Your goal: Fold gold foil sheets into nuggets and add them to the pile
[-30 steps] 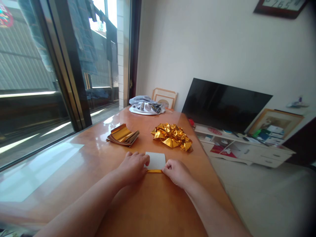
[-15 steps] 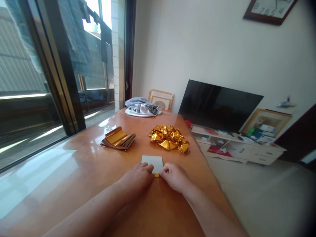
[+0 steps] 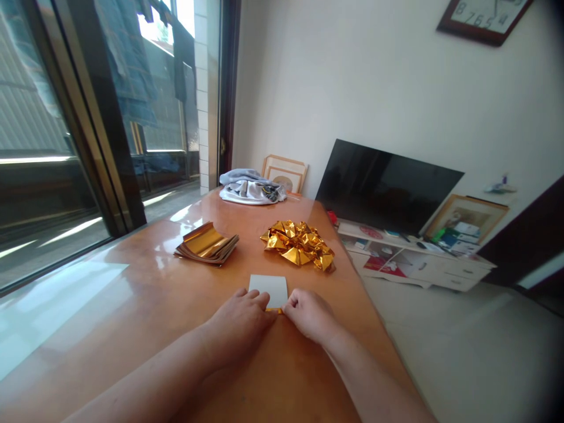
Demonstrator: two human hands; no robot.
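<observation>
White-backed gold sheet [image 3: 268, 288] under both pinching grips, left hand [image 3: 240, 322], right hand [image 3: 308, 312].

left hand [image 3: 240, 320] bare | right hand [image 3: 308, 314] bare | forearms sleeveless

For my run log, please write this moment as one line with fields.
left hand: pressing paper sheet near edge | right hand: pinching same edge | beyond: gold sheet stack, folded gold pile | surface: wooden table

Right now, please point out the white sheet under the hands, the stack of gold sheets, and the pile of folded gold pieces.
white sheet [image 3: 268, 287]: head view, bare middle.
stack of gold sheets [image 3: 205, 242]: head view, top sheet.
pile of folded gold pieces [image 3: 297, 241]: head view, centre of heap.
</observation>
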